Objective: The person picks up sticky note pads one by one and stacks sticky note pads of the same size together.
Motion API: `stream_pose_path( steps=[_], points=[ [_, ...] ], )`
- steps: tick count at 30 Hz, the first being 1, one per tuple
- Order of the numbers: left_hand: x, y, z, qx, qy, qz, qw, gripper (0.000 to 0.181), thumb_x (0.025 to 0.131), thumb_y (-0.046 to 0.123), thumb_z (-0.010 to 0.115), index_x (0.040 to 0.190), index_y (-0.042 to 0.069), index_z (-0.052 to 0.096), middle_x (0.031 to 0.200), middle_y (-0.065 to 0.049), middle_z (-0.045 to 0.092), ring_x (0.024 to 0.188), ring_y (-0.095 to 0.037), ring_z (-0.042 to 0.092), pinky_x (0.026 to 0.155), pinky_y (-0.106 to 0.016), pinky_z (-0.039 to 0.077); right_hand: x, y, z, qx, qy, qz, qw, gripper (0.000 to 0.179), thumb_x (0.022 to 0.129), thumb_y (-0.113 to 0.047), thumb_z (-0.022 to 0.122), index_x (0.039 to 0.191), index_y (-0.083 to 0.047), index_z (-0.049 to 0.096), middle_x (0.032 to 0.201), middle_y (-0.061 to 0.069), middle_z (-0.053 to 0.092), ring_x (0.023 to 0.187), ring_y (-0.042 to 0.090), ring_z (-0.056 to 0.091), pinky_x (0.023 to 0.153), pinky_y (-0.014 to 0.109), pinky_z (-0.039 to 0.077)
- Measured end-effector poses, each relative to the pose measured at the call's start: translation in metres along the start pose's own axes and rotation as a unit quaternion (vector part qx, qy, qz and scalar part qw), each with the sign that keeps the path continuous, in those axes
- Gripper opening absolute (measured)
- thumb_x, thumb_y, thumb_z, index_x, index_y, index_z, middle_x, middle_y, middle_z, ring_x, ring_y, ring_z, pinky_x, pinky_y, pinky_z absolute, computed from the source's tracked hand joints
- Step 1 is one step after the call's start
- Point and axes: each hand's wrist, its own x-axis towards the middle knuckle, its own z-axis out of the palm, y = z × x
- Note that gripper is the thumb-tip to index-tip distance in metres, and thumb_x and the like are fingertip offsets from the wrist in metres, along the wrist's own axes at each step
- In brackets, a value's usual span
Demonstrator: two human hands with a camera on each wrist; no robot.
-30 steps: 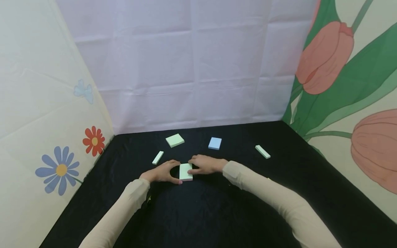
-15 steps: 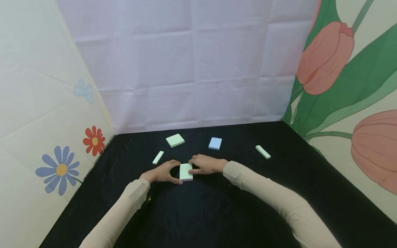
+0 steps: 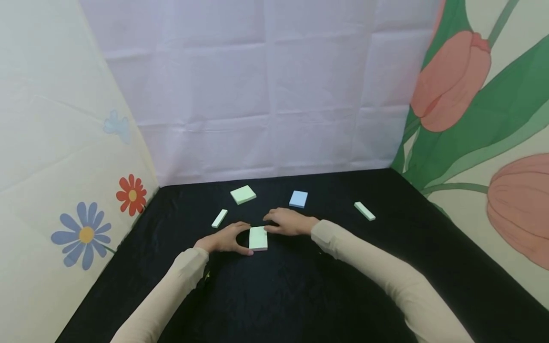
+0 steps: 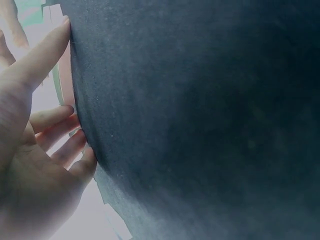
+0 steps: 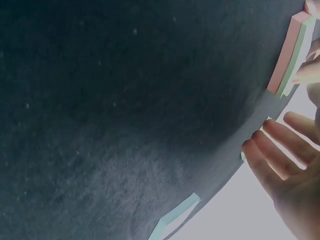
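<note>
A pale green sticky note pad [image 3: 258, 237] lies on a pink pad [image 5: 285, 54]; together they make a stack on the black cloth. My left hand [image 3: 226, 238] holds the stack along its left side, thumb at the near corner and fingers at the far one. My right hand [image 3: 292, 222] hovers just beyond the stack's far right corner, fingers loosely extended. Its thumb tip is close to that corner; whether it touches, I cannot tell. In the right wrist view, the fingers [image 5: 280, 150] hold nothing.
Farther back lie a green pad [image 3: 243, 195] and a blue pad [image 3: 298, 199]. A narrow pale strip-shaped pad [image 3: 219, 218] lies at left, another narrow pad [image 3: 364, 211] at right. A white cloth wall [image 3: 270, 95] closes off the back; printed panels flank the sides.
My right hand has lifted from the stack's top right and shifted slightly away, uncovering more of the green pad. The left hand and the stack stay in place.
</note>
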Motion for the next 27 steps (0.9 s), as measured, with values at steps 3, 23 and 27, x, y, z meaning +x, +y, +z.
stream_pose_path(
  steps=[3,23,27],
  points=[
    [0.000,-0.001,0.002,-0.004,0.001,0.006,1.0000,0.085,0.083,0.038,0.081,0.148,-0.001,0.041,0.151,-0.018,0.038,0.138,-0.034,0.036,0.109,-0.050,0.032,0.000,0.004,0.001,-0.011,0.023,-0.005,0.9997,0.038,0.103,-0.031,0.054,0.128,-0.004,0.064,0.121,0.010,0.063,0.111,0.023,0.060,0.094,0.039,0.048],
    [0.001,-0.002,0.003,-0.005,0.003,-0.006,1.0000,0.086,0.081,0.039,0.082,0.148,0.001,0.042,0.150,-0.016,0.039,0.137,-0.032,0.038,0.109,-0.048,0.033,-0.004,0.021,0.001,-0.062,0.114,-0.020,0.9913,0.018,0.099,-0.018,0.061,0.107,-0.007,0.073,0.100,0.005,0.068,0.092,0.020,0.063,0.081,0.038,0.052],
    [0.001,-0.002,0.003,-0.005,0.007,-0.006,0.9999,0.087,0.081,0.039,0.082,0.148,0.001,0.042,0.151,-0.016,0.039,0.137,-0.032,0.037,0.109,-0.049,0.033,-0.005,0.026,-0.001,-0.083,0.129,-0.019,0.9879,0.016,0.098,-0.016,0.062,0.104,-0.006,0.073,0.097,0.006,0.068,0.089,0.021,0.064,0.079,0.039,0.052]
  ],
)
